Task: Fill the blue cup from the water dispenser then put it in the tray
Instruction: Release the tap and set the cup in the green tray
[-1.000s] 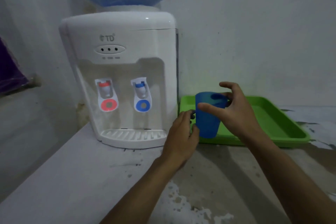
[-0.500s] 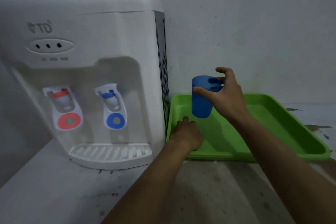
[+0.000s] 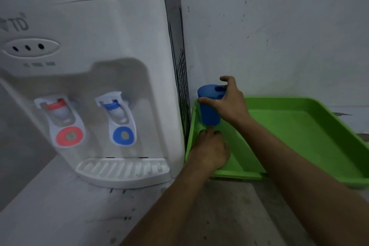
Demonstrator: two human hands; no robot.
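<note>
Grey countertop (image 3: 60,205), frame centre: the right hand (image 3: 229,104) is clamped on the blue cup (image 3: 209,110) at its rim, holding it above the green tray (image 3: 299,126). Left hand (image 3: 209,150) rests in the tray, fingers loosely curled, gripping nothing. Cup stands upright, long axis vertical, mouth up. Water level not visible; judged stage: placement pending, beside the water dispenser (image 3: 99,66).

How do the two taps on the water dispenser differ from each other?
The left tap has a red lever and a red ring below it; the right tap has a blue lever and a blue ring. The right tap stands nearer the green tray and the blue cup. Both share the same white housing and shape, above one drip grate.
</note>
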